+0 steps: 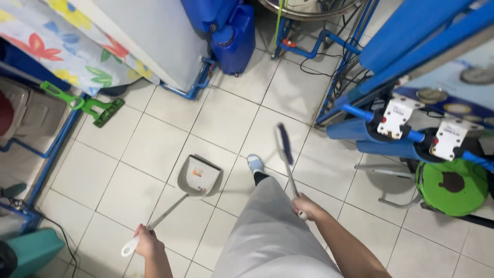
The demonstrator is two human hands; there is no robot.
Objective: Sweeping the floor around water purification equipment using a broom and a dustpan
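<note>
Left hand (146, 242) is closed around the long handle of a grey dustpan (198, 176) resting on the tiled floor (154, 144); right hand (304, 207) is closed around a broom (286, 146) handle. Both tools look light and rigid, best gripped near the handle ends.

The person wears long, loose light-grey trousers (270, 231) of smooth plain cloth, with soft folds running down the leg. Below the hem shows a dark sock (260, 177), and on the foot a light blue and white shoe (255, 163) with a rounded toe. Both forearms are bare, with no sleeves, watch or bands in view on the left hand (146, 242) or the right hand (304, 206). No gloves are worn.
</note>
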